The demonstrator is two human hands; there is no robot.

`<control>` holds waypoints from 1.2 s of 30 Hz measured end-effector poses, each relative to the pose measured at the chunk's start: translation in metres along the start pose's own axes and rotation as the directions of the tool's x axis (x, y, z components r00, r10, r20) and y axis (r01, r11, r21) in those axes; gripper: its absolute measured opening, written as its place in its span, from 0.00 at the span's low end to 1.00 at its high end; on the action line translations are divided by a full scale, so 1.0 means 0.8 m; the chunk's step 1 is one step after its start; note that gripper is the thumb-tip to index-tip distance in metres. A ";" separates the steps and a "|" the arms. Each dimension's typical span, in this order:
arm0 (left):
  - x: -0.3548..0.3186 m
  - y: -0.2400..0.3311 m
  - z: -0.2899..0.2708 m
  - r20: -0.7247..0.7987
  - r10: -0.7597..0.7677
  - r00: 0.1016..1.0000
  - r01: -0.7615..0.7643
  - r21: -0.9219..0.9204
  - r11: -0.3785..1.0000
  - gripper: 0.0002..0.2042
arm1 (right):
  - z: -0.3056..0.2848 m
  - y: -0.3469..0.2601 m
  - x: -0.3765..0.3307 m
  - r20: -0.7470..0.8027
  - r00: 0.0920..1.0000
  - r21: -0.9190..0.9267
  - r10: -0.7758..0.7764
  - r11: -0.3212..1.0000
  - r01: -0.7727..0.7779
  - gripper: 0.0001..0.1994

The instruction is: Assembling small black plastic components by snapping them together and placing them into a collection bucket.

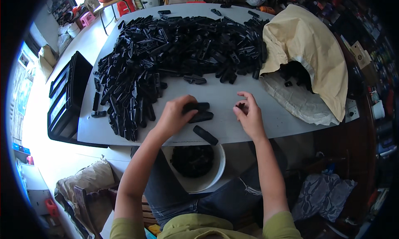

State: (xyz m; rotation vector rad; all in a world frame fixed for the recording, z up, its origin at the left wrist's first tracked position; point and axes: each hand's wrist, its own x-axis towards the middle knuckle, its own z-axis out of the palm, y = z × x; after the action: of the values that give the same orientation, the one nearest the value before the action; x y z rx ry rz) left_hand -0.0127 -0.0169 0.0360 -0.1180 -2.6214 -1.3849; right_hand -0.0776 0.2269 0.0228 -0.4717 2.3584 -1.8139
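Black piece [203,106] — in left fingers [185,99].

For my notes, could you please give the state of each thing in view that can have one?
Left hand: closed on a black piece
Right hand: curled, holding a small dark item
Yellowish sack: on its side, mouth open
White bucket: open, dark contents inside
Black parts: loosely heaped
Single piece: lying apart

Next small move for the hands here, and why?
Probably bring the right hand, with its small dark piece, across toward the left hand: the left grips an elongated, black, plastic-looking part, and bare pale grey tabletop separates the two hands.
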 end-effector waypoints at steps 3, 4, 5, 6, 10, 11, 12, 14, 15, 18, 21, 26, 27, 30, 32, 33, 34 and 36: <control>0.009 -0.001 0.014 -0.030 0.271 0.962 -0.258 0.223 0.940 0.09 | 0.009 0.013 0.002 0.020 0.994 0.052 -0.109 0.993 0.108 0.14; 0.013 0.005 0.016 -0.027 0.271 0.962 -0.259 0.216 0.941 0.09 | 0.007 0.018 0.003 0.016 0.994 0.047 -0.104 0.994 0.103 0.14; 0.016 0.016 0.013 -0.023 0.173 0.985 -0.159 0.296 0.942 0.09 | 0.004 0.021 0.004 0.036 0.999 0.068 -0.017 0.998 0.015 0.16; 0.020 0.023 0.014 -0.028 0.074 0.997 -0.059 0.374 0.926 0.08 | 0.001 0.023 0.005 0.057 0.996 0.088 0.069 0.993 -0.074 0.18; 0.029 0.026 0.020 0.078 -0.002 0.997 -0.019 0.265 0.964 0.09 | 0.008 0.001 0.003 0.074 0.997 0.236 0.029 0.971 -0.046 0.20; 0.031 0.025 0.022 0.090 0.042 0.995 -0.065 0.272 0.960 0.09 | 0.008 -0.001 0.001 0.076 0.997 0.228 0.031 0.972 -0.048 0.19; 0.034 0.024 0.023 0.102 0.085 0.991 -0.111 0.278 0.954 0.10 | 0.009 -0.002 0.000 0.079 0.996 0.221 0.033 0.974 -0.050 0.19; 0.037 0.013 0.022 0.112 0.130 0.985 -0.152 0.218 0.964 0.11 | 0.009 0.001 -0.001 0.058 0.998 0.169 -0.011 0.986 0.001 0.19; 0.038 0.008 0.021 0.119 0.176 0.977 -0.193 0.158 0.968 0.11 | 0.009 0.003 0.000 0.039 0.998 0.116 -0.058 0.992 0.053 0.19; 0.033 0.008 0.020 0.162 0.077 0.984 -0.052 -0.156 0.986 0.14 | 0.001 0.012 0.007 0.137 0.990 -0.006 -0.039 0.999 0.041 0.20; 0.029 0.002 0.019 0.204 0.070 0.976 -0.036 -0.165 0.986 0.15 | 0.016 -0.009 0.012 0.138 0.981 -0.023 -0.135 0.990 0.139 0.19; 0.032 -0.005 0.018 0.220 0.016 0.975 0.008 -0.107 0.994 0.13 | 0.023 -0.017 0.019 0.260 0.953 -0.162 -0.153 0.967 0.199 0.18; 0.032 -0.007 0.018 0.205 -0.001 0.979 0.032 -0.149 0.988 0.12 | 0.022 -0.011 0.020 0.265 0.941 -0.306 -0.209 0.908 0.287 0.17; 0.034 -0.015 0.019 0.216 -0.071 0.974 0.124 -0.242 0.962 0.12 | 0.009 -0.010 0.023 0.300 0.910 -0.442 -0.287 0.803 0.399 0.15; 0.036 -0.014 0.018 0.231 -0.074 0.970 0.133 -0.251 0.959 0.12 | 0.007 -0.011 0.026 0.315 0.895 -0.446 -0.315 0.783 0.433 0.14; 0.037 -0.013 0.017 0.245 -0.076 0.966 0.141 -0.258 0.956 0.12 | 0.008 -0.009 0.027 0.319 0.890 -0.433 -0.325 0.785 0.442 0.15; 0.040 -0.010 0.019 0.250 -0.073 0.965 0.140 -0.264 0.954 0.12 | 0.004 -0.006 0.026 0.322 0.888 -0.427 -0.330 0.786 0.447 0.15; 0.046 -0.002 0.022 0.258 0.015 0.966 0.048 -0.234 0.971 0.12 | 0.018 -0.001 0.026 0.311 0.874 -0.432 -0.374 0.763 0.481 0.15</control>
State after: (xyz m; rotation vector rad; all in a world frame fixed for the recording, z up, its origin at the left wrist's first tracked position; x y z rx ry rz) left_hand -0.0513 -0.0038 0.0317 -0.3303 -2.6455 -1.7993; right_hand -0.0926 0.2066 0.0217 -1.2985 2.7053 -1.1532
